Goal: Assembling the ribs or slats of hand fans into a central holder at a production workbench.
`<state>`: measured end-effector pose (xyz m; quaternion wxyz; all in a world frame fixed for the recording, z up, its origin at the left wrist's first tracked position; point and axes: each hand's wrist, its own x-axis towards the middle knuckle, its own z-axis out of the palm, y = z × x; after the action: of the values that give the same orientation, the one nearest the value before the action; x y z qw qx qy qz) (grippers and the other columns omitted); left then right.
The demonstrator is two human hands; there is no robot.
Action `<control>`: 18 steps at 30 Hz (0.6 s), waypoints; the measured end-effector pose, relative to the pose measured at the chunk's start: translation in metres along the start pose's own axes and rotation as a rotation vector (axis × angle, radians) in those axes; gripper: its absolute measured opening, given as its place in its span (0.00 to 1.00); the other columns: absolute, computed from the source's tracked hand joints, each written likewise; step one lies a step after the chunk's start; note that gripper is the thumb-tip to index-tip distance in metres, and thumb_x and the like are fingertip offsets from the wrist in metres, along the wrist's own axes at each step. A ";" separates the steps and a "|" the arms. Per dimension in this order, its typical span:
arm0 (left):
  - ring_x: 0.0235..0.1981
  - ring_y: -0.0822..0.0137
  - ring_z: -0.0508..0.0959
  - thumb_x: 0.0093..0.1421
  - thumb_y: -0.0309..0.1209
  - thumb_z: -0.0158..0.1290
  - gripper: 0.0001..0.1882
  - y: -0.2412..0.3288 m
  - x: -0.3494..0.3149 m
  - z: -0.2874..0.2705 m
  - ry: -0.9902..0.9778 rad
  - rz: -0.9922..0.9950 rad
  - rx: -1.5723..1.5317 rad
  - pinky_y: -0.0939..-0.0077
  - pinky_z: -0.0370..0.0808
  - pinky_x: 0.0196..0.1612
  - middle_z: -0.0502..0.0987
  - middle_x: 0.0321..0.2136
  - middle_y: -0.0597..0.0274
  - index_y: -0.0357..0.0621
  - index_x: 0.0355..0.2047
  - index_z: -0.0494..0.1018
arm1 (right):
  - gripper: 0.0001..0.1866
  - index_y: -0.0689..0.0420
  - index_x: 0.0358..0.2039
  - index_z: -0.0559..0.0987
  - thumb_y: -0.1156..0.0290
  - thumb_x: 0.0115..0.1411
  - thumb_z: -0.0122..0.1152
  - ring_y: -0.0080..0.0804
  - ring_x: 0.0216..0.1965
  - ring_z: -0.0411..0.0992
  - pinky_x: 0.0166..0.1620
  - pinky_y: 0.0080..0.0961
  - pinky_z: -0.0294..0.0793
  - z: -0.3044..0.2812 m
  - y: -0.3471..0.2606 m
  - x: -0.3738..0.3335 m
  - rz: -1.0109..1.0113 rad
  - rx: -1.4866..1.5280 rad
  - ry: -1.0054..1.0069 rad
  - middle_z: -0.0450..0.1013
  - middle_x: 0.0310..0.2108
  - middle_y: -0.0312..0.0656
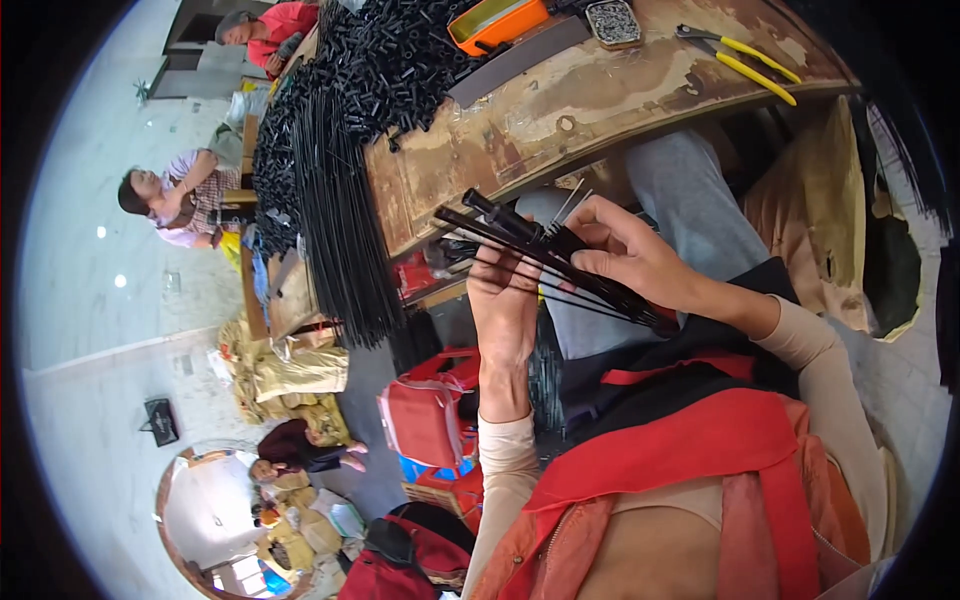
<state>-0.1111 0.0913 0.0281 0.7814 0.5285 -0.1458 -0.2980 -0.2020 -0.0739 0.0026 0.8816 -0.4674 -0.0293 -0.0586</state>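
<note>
Over my lap, my left hand [503, 290] is closed around a bundle of thin black rods [615, 295], with thicker black tubes [490, 208] among them. The bundle slants from upper left to lower right. My right hand [635, 258] pinches the bundle farther along, thumb and fingers bent together. Thin bright metal pins [572, 200] stick up beside its fingertips. What the right fingers press on is partly hidden. Both hands are just off the near edge of the worn wooden table [590, 110].
A heap of short black tubes [390, 70] covers the table's far left, with a sheaf of long black rods [335, 220] hanging over the edge. Yellow-handled pliers [745, 62], a small tray of metal bits [613, 22] and an orange box [495, 25] lie on top. Red stools [430, 410] stand left. Other people sit farther off.
</note>
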 end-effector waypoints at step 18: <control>0.37 0.70 0.75 0.64 0.24 0.50 0.18 0.009 0.019 0.000 -0.055 -0.055 0.026 0.76 0.75 0.39 0.72 0.43 0.64 0.38 0.54 0.65 | 0.06 0.61 0.40 0.74 0.76 0.63 0.56 0.16 0.39 0.70 0.44 0.17 0.70 -0.018 0.018 0.021 0.104 0.150 -0.108 0.74 0.36 0.34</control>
<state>-0.0931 0.0817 0.0349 0.7617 0.5340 -0.1563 -0.3320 -0.1788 -0.0807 -0.0197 0.9131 -0.4035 -0.0568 0.0151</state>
